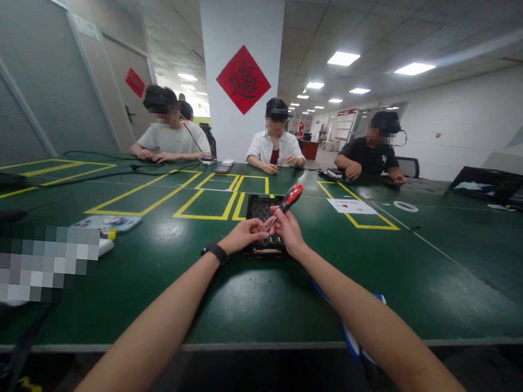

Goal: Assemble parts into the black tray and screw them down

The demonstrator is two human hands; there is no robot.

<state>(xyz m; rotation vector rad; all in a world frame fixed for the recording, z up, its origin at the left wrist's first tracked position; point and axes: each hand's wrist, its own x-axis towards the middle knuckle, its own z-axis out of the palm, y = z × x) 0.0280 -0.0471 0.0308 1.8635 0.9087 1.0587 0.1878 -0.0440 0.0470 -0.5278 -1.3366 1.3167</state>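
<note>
So the red-and-black screwdriver [291,199] is up over the black box [253,251], slanted with its handle high and to the right. The right hand [286,229] has its fingers closed around it, near where the handle meets the shaft. The left hand [250,232] is right beside it, fingers bent and nearly together down by the thin end, but I honestly can't tell if they're gripping anything. There's a dark band [215,253] on that wrist. The box sits on the green surface [252,316], with a sheet of paper [352,207] farther off to the right.
</note>
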